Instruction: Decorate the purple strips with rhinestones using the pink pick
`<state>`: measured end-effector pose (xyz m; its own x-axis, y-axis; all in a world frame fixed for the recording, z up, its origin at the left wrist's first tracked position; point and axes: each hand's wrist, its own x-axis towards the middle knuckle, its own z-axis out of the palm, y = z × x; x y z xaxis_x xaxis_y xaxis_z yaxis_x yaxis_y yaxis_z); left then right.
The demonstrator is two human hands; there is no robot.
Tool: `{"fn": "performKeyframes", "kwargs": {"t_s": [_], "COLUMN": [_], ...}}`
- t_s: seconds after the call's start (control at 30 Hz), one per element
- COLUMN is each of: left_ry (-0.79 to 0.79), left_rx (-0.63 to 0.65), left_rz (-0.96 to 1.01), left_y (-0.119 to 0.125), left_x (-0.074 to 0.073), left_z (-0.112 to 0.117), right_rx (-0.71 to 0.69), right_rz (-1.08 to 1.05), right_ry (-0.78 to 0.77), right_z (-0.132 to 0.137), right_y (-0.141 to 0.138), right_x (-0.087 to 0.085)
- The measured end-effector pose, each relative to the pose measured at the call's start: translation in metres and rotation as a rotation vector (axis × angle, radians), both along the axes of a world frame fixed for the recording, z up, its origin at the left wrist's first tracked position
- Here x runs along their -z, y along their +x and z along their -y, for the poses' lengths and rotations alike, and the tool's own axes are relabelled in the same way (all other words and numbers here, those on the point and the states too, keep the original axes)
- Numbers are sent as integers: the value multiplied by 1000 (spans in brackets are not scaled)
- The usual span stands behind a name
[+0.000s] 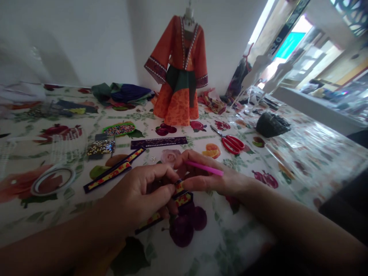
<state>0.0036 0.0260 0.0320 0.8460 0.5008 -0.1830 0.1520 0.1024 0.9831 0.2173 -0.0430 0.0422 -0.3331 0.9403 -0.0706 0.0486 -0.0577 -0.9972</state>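
My left hand (152,191) is closed, its thumb and fingers pinching a dark-edged fabric strip (183,200) with a yellow and red floral band. Part of this strip hides behind the fingers. A slim pink pen-like stick (205,168) lies across my right hand (201,178), which curls around its front end. The stick's tip is hidden, and the right fingertips meet the strip close to the left ones. Just left of my hands rests another folded floral strip (115,171). Beyond them is a dark purple strip (159,142) with a row of white beads.
Red-handled scissors (232,144) lie right of centre. At the back stands a small orange dress (186,57) on a form. Mixed beads fill a green-edged holder (119,129). A white tape-like ring (53,180) is at left, a dark lump (272,124) at right.
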Motion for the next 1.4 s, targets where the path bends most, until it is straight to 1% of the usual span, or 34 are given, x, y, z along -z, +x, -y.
{"fn": "performKeyframes", "kwargs": {"t_s": [0.07, 0.2, 0.3, 0.37, 0.5, 0.6, 0.83, 1.0, 1.17, 1.3, 1.4], "left_ry": [2, 7, 0, -33, -121, -144, -155, -149, -169, -187, -200], "left_rx": [-7, -83, -76, -62, -16, -18, -51, -7, -5, 4, -11], "left_rz": [-9, -63, -92, -94, -30, -21, -32, -17, -37, -32, -31], "left_y": [-1, -1, -2, -1, -1, -1, 0, 0, -2, 0, 1], "left_x": [-1, -9, -13, -11, 0, 5, 3, 7, 11, 12, 11], "left_z": [2, 9, 9, 5, -3, -5, -1, -6, -8, -9, -9], "right_rx": [15, 36, 41, 44, 33, 27, 29, 19, 25, 21, 17], "right_rz": [-24, -55, -61, -49, 6, 14, -16, -36, -37, -48, -46], "right_ry": [-25, -5, 6, 11, 37, 38, -14, -21, -15, 4, -7], "right_z": [-1, -3, -3, -3, -2, -2, -2, -3, -2, -2, -2], "right_y": [0, 1, 2, 1, 0, 0, 0, -1, -1, 0, 0], "right_x": [3, 10, 12, 11, 8, 9, 9, 8, 9, 11, 10]}}
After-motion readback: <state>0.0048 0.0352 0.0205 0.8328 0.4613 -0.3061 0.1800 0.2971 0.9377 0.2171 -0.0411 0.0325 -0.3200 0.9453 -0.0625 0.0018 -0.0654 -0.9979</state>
